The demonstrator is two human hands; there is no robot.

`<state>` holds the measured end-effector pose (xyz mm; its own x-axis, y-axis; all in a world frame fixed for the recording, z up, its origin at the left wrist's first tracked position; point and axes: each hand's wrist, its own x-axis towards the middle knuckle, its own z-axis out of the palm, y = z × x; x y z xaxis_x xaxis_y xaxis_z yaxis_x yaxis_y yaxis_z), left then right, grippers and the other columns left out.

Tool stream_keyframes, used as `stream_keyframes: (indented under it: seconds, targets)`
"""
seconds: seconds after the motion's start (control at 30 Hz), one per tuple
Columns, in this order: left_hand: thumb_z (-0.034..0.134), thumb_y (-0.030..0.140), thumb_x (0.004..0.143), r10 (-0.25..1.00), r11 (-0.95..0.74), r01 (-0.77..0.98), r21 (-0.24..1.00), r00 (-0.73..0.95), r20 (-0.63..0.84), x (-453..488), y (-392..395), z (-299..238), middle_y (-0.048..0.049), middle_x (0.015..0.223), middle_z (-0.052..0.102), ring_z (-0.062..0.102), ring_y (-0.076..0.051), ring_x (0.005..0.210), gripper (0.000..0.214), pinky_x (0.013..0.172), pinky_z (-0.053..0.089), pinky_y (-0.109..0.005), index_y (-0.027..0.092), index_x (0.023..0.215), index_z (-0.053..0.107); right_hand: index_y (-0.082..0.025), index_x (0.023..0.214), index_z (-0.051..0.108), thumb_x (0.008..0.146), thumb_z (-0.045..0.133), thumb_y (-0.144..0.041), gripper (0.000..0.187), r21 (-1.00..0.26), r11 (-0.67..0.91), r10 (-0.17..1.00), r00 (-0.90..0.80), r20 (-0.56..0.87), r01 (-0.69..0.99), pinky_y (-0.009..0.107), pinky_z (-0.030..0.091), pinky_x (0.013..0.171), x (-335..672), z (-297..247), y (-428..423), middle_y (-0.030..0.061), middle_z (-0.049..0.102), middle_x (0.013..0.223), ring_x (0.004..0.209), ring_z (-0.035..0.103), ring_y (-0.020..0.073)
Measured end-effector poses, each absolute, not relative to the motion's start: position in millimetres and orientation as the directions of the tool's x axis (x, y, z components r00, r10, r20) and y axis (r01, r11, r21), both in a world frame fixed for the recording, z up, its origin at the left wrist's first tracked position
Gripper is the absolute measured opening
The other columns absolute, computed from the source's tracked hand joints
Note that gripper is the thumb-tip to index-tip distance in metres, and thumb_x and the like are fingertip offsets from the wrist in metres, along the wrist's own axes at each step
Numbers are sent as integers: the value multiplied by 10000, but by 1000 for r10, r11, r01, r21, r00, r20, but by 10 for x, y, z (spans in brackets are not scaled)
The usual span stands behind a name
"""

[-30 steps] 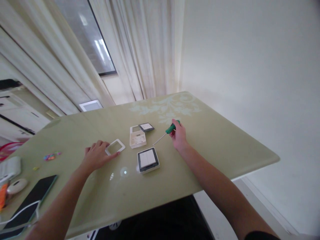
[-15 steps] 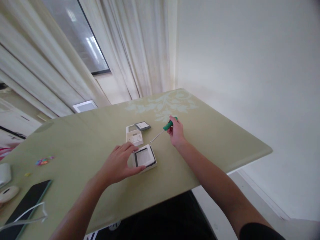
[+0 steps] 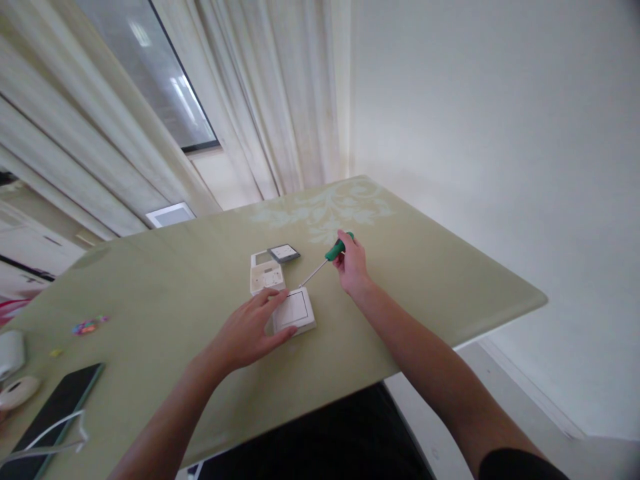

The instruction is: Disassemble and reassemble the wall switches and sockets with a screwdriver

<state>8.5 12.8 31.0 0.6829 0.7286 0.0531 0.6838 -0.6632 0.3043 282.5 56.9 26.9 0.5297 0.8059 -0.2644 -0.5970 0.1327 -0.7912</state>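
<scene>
My left hand (image 3: 256, 330) grips a white square box like a wall switch (image 3: 294, 311), thumb at its near edge and fingers across its far left corner. A thin dark line outlines the square on its flat top. In my right hand (image 3: 353, 265) is a screwdriver (image 3: 335, 251), its green handle held in closed fingers. Its thin metal shaft slants down to the left, and the tip is close to the far edge of the white box; whether it touches cannot be seen. Just behind lies an opened white box (image 3: 265, 275), with a dark-edged square plate (image 3: 284, 253) leaning on its far side.
A dark phone (image 3: 60, 407) with a white cable (image 3: 55, 427) lies at the near left. Beyond it are a white rounded case (image 3: 11, 353), a cream oval object (image 3: 19, 392) and small colourful pieces (image 3: 90, 325). The table (image 3: 425, 280) ends near a wall at right.
The white frame on the near box, raised and askew over a dark gap before, now sits flat with a smooth white face. My left hand has shifted slightly right; the screwdriver barely moved.
</scene>
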Motion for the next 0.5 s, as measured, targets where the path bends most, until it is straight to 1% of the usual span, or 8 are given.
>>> stream_keyframes:
  seconds: [0.1,0.23,0.3,0.4,0.5]
  targets:
    - [704,693,959,739,-648,692,319,672,45,163,151,271,-184,1619,609,623,-429,1463,799,1247,491,-551,228,1600,594,-181,867,633,1039,763,-363,283,-781,170,800,547,-247,-601,185,402,457,2842,266,583,-93,551,655,484,477,65]
    - [716,649,979,751,-631,697,342,659,42,430,204,217,-202,1621,604,611,-433,1472,799,1241,493,-566,190,1616,566,-229,810,590,882,878,-447,368,-770,264,771,607,-193,-580,189,381,426,2916,293,594,-102,548,608,460,508,71]
    - [726,635,983,751,-631,689,356,658,57,665,256,187,-208,1651,580,588,-438,1495,802,1254,474,-565,181,1621,551,-245,817,576,825,899,-488,404,-764,337,739,658,-147,-550,190,387,415,2993,334,581,-105,564,609,456,528,70]
    - [740,617,986,734,-649,654,389,673,93,1118,375,138,-210,1643,588,603,-419,1478,802,1248,480,-531,159,1614,540,-262,881,546,802,889,-566,465,-749,469,651,756,-64,-468,182,470,454,3137,425,542,-113,606,648,484,588,71]
    - [766,603,973,705,-679,607,413,696,136,1609,497,111,-197,1600,625,643,-403,1418,787,1203,517,-506,161,1589,555,-275,944,503,725,934,-611,589,-727,579,553,833,18,-369,187,595,572,3241,515,504,-119,664,734,574,697,85]
